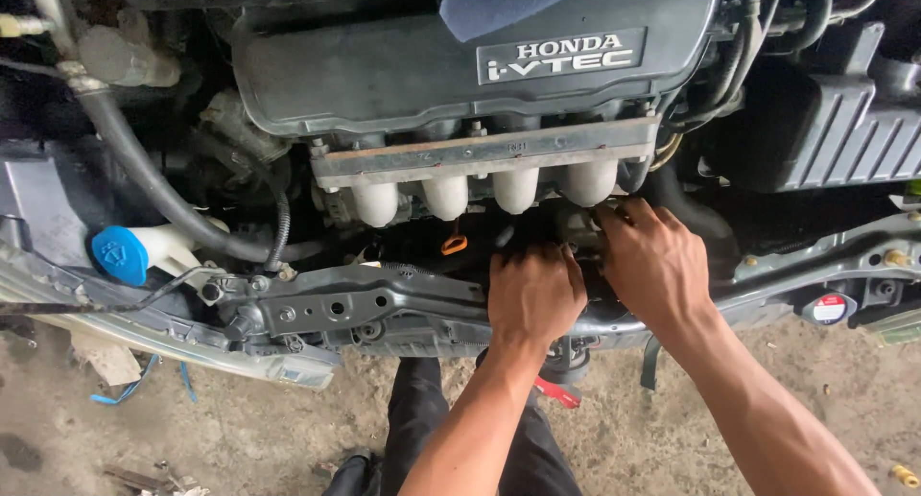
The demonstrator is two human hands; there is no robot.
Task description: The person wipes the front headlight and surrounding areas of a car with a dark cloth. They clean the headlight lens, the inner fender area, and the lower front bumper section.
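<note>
Both hands reach down into the gap between the front crossmember [384, 309] and the engine, just below the four pale intake runners [480, 191]. The left hand [533, 295] is curled shut, knuckles up, around something hidden in the dark under the runners; what it grips cannot be told. The right hand [654, 266] lies just beside it, fingers bent and pressing down on a dark part behind the crossmember, nearer the rightmost runner. An orange dipstick loop [455, 245] stands just left of the left hand. Farther left sits a blue round cap [120, 254]; at far right, a red-and-white round label [829, 309]. A silver rectangular badge [561, 55] marks the black engine cover [384, 64].
</note>
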